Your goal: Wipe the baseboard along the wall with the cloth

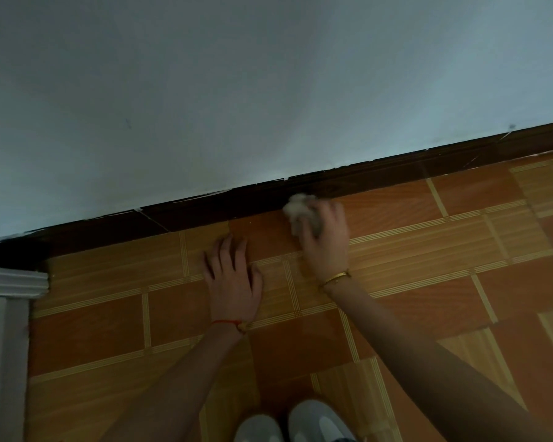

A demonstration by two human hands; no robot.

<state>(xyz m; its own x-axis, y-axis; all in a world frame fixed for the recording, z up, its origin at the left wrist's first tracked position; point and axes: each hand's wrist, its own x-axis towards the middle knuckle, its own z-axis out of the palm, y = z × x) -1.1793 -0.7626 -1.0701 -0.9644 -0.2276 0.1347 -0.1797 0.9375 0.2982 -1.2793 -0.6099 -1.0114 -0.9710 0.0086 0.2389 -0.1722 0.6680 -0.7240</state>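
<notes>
A dark brown baseboard (380, 177) runs along the foot of the pale wall (237, 90), rising toward the right. My right hand (324, 237) grips a bunched whitish cloth (299, 207) and holds it against the baseboard near the middle of the view; hand and cloth are blurred. My left hand (232, 275) lies flat on the floor with fingers spread, a little in front of the baseboard and left of the cloth.
Orange and tan patterned floor tiles (428, 250) stretch to the right and toward me. A white moulded door frame (10, 282) stands at the left edge. Two pale shoe tips (291, 422) show at the bottom.
</notes>
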